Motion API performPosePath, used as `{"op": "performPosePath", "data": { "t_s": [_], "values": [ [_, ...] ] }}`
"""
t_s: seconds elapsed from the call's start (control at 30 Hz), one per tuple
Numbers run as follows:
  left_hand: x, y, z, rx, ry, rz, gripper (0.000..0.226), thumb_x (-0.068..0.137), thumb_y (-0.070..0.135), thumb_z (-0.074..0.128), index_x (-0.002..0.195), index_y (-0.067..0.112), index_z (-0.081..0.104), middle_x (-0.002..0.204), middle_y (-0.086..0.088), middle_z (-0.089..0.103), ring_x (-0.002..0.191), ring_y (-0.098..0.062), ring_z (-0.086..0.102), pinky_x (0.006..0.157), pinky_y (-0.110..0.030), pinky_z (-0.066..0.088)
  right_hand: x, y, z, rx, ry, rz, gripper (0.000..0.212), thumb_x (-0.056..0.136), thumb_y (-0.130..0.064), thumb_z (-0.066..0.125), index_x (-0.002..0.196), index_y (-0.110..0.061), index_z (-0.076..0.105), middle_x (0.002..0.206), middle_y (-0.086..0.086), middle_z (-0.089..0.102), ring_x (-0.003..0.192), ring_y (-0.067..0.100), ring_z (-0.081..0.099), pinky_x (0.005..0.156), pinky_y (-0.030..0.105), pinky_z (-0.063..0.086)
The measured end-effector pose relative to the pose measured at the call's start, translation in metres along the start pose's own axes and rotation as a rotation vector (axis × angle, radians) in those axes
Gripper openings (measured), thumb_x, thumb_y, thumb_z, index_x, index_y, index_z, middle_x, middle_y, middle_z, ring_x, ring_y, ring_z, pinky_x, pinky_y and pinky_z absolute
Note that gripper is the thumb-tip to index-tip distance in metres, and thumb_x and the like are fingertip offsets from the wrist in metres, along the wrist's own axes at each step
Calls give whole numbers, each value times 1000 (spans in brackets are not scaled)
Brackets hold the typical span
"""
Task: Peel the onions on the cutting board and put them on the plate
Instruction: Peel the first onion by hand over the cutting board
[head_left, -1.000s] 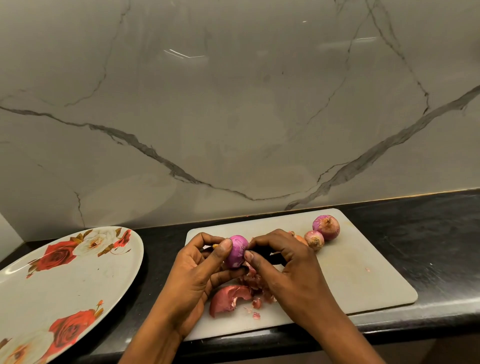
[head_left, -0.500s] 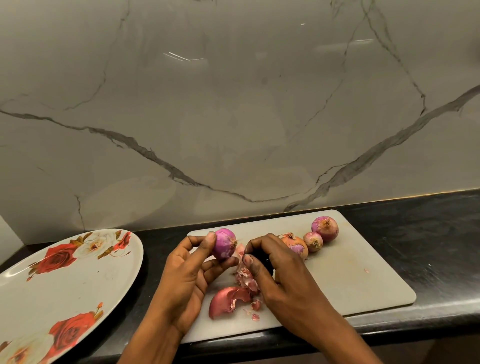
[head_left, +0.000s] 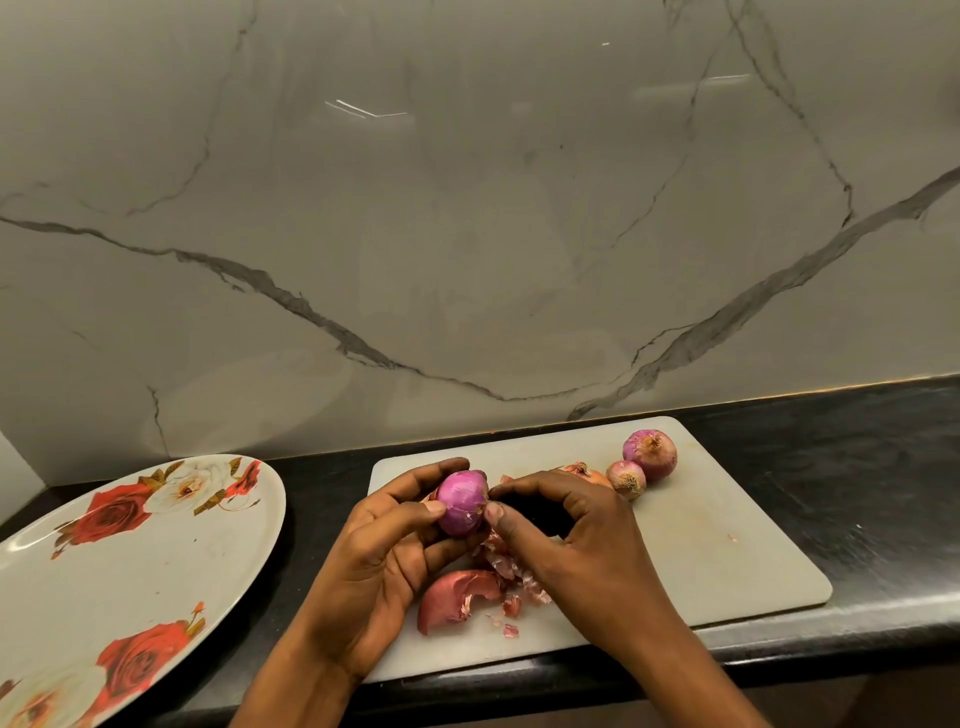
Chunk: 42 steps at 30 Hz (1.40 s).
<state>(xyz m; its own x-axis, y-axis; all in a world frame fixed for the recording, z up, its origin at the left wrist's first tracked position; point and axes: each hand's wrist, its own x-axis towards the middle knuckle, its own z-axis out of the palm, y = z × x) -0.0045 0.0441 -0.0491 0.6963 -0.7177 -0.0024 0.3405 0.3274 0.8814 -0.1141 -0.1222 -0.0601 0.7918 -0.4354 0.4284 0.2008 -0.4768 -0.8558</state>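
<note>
Now: left hand (head_left: 379, 561) grips onion (head_left: 462, 501) | right hand (head_left: 576, 540) pinches its end, possibly a skin shred | risk: slick, it may slip and roll off board (head_left: 701, 545).

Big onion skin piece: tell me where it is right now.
In the head view, the big onion skin piece lies on the cutting board near its front left edge, between the left hand and the right hand.

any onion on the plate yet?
No: the visible part of the plate holds no onion; the peeled onion is in the left hand above the cutting board.
</note>
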Motion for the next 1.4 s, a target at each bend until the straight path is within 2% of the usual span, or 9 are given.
{"op": "performPosePath", "data": {
  "t_s": [0.13,0.23,0.33,0.47,0.77,0.9,1.03,1.23,1.4],
  "values": [
    [1,-1,0,68,5,0,51,86,12,70,137,8,66,138,-22,66,125,-44,66,99,-47,60,0,0,0,12,0,-10,15,89,-28,82,103,-34,81,95,-24,77,95,-5,72,82,13,57],
    [1,-1,-1,86,-5,1,49,84,9,72,133,8,70,140,-21,66,126,-43,66,98,-48,60,1,0,-2,68,9,10,7,89,-28,81,95,-32,83,87,-21,78,87,-1,75,77,17,59],
    [-1,0,1,99,-28,0,47,83,6,72,130,7,72,138,-21,66,124,-43,67,94,-44,62,2,0,-4,119,14,54,6,87,-32,83,91,-28,85,81,-15,79,82,6,77,75,28,64],
    [-2,1,4,138,-34,0,45,84,6,72,129,6,73,138,-22,67,123,-44,67,94,-43,62,3,1,-5,174,-12,117,3,88,-27,82,88,-26,85,80,-9,80,80,13,78,75,43,66],
    [-2,2,6,147,-36,-5,47,87,8,70,133,2,69,134,-25,68,121,-46,68,92,-44,63,3,0,-5,186,-7,120,2,86,-27,84,87,-26,85,81,-10,80,81,10,78,76,33,65],
    [-1,1,5,155,-36,-19,47,87,8,70,133,1,68,133,-26,68,120,-48,68,93,-46,63,2,0,-4,151,2,111,4,87,-23,82,85,-27,83,80,-13,79,80,6,76,72,21,60],
    [1,0,4,150,-41,-29,45,88,9,69,133,1,68,135,-27,67,123,-48,66,97,-50,60,1,-1,-1,106,16,90,9,89,-22,80,83,-30,80,79,-16,77,79,3,74,70,16,57],
    [1,1,2,91,-44,-28,44,88,9,69,131,1,70,136,-28,66,124,-47,65,98,-49,60,0,-2,-1,66,53,81,8,89,-21,81,84,-27,82,77,-17,76,77,1,74,68,15,56],
    [1,0,2,99,-21,-17,44,85,9,71,129,3,72,135,-26,67,124,-45,67,95,-45,62,-1,-3,-2,68,45,71,6,88,-25,82,93,-29,84,83,-20,78,85,0,75,76,18,61]
  ]
}}
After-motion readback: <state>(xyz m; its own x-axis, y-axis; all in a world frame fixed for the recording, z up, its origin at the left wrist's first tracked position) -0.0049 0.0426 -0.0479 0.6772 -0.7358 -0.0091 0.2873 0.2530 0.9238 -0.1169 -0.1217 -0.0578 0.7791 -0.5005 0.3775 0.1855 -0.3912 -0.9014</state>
